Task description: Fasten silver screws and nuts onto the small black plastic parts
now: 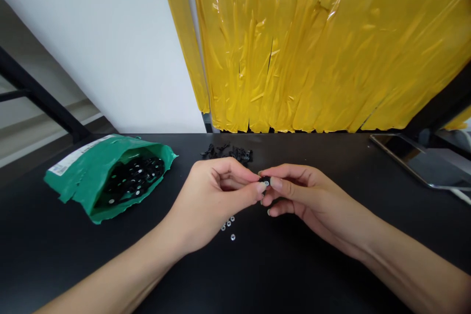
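Note:
Between the fingertips of both hands is a small black part with a round silvery centre (265, 182); its exact kind is too small to make out. My left hand (217, 191) pinches it from the left with thumb and forefinger. From the other side, the thumb and forefinger of my right hand (305, 189) close on it too, the lower fingers curled loosely. Several small silvery rings (232, 237) lie on the table below my left hand, which may hide more. Just beyond the hands is a pile of small black parts (239, 153).
At the left lies an open green plastic bag (83, 181) holding many black pieces with silvery spots. A flat device with a dark glossy screen (408, 159) rests at the right on the black table (294, 274). Yellow plastic sheeting (312, 59) hangs behind the table's far edge.

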A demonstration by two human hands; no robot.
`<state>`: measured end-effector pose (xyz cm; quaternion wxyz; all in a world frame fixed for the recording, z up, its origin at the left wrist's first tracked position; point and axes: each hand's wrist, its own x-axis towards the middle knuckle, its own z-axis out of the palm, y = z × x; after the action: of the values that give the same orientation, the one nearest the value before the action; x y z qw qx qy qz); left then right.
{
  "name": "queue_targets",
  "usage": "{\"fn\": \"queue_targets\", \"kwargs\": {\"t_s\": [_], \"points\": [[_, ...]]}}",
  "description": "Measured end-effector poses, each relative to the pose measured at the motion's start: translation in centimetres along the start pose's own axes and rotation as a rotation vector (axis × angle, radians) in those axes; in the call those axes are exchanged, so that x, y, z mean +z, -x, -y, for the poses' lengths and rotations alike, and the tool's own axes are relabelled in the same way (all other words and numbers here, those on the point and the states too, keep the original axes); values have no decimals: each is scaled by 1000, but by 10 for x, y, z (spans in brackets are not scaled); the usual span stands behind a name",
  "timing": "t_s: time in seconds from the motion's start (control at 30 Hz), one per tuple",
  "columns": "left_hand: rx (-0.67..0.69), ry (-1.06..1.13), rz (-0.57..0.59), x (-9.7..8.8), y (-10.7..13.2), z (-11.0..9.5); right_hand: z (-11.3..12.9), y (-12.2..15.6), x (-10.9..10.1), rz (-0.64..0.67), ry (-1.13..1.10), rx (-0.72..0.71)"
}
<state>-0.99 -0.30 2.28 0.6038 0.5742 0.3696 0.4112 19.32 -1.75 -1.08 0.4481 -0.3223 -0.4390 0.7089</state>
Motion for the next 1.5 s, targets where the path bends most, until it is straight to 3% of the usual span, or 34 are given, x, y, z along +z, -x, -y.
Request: {"fn": "queue_targets", "kwargs": {"t_s": [0.27,0.63,0.73,0.9,0.97,1.2,1.33,1.5], "points": [[-21,-17,-43,4,1,0,-1,7,4,-51,-14,-10],[37,37,-42,14,6,-2,-2,10,13,-128,128,-143],[216,-135,-64,12,8,3,-2,10,13,-129,112,-128],[846,-737,-106,0,11,9,0,11,16,-104,40,-114],[955,-864,-57,-5,12,8,1,13,20,-106,13,-123],[932,-867,-48,-6,16,3,-10,22,23,-126,-134,-57],[959,-743,-33,2,15,12,-15,28,16,-70,-278,-8],[902,-756,-55,5,14,22,-17,31,11,-113,-316,92]]}}
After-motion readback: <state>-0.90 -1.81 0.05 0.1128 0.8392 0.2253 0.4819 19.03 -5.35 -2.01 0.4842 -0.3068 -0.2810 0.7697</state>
